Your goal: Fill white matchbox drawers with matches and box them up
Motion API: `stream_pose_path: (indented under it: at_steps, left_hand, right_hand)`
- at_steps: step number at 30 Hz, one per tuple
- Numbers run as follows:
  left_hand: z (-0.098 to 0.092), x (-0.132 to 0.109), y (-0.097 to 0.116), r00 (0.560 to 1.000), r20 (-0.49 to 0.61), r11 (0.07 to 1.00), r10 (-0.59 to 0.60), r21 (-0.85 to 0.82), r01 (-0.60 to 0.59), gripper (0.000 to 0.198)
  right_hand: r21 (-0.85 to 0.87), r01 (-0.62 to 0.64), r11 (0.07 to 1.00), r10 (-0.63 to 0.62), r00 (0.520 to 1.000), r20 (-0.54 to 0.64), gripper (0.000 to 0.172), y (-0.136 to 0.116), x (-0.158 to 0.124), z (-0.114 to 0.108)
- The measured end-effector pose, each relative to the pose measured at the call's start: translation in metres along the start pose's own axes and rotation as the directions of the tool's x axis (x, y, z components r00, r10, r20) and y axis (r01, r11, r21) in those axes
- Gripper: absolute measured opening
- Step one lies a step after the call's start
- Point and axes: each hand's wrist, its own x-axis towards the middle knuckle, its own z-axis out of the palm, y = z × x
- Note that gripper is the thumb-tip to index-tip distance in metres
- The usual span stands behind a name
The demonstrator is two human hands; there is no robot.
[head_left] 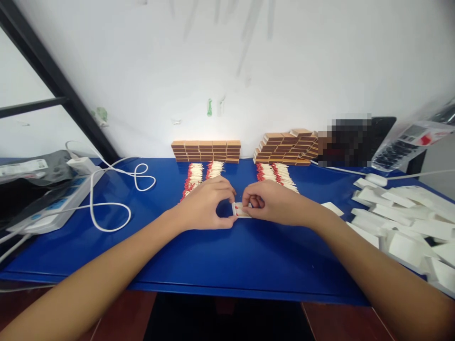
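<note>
White tray point(243, 217): centre, between both hands, matches point(237, 207) inside; probably light, thin, crushable; best held by its end walls.
Left hand point(203, 206): curved wide around nine o'clock end, thumb touching.
Right hand point(277, 201): fingertips narrow at three o'clock; cannot tell what they pinch.
Match rows point(195, 174): ten and two o'clock, crowding the knuckles.
Box stacks point(206, 151): eleven and one o'clock, behind.

Two hands point(205, 203) and one white tray point(243, 217) at center, four rows of matches point(195, 174) and two matchbox stacks point(206, 151) mid-frame, one power strip point(69, 194) at left.
</note>
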Motion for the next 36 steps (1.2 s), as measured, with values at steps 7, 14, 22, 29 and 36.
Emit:
stream_pose_path:
  at_steps: [7, 14, 22, 29, 36]
  left_hand:
    - [-0.002, 0.0, -0.001, 1.0, 0.013, 1.0, -0.019, 0.007, 0.019, 0.016]
    - [0.0, 0.0, -0.001, 1.0, 0.017, 1.0, -0.024, 0.005, 0.024, 0.016]
    - [0.0, 0.0, -0.002, 0.999, 0.022, 1.0, -0.028, -0.003, 0.028, 0.017]
    - [-0.001, 0.001, -0.001, 1.0, 0.014, 1.0, -0.01, 0.002, 0.01, 0.017]
    - [-0.003, -0.001, -0.007, 0.999, -0.049, 0.999, 0.001, 0.038, 0.001, 0.017]
  right_hand:
    - [-0.049, 0.001, 0.999, 0.0, 1.0, 0.016, 0.014, -0.001, 0.001, 0.003]
    - [-0.105, -0.045, 0.993, 0.047, 0.999, 0.018, 0.013, -0.001, 0.002, 0.0]
    - [-0.115, -0.06, 0.992, 0.067, 0.996, 0.058, 0.015, -0.003, 0.003, 0.001]
    - [-0.058, -0.028, 0.998, 0.028, 1.0, 0.013, 0.019, 0.004, -0.002, -0.009]
    - [-0.082, -0.167, 0.982, 0.171, 0.985, 0.037, 0.03, 0.009, -0.022, -0.045]
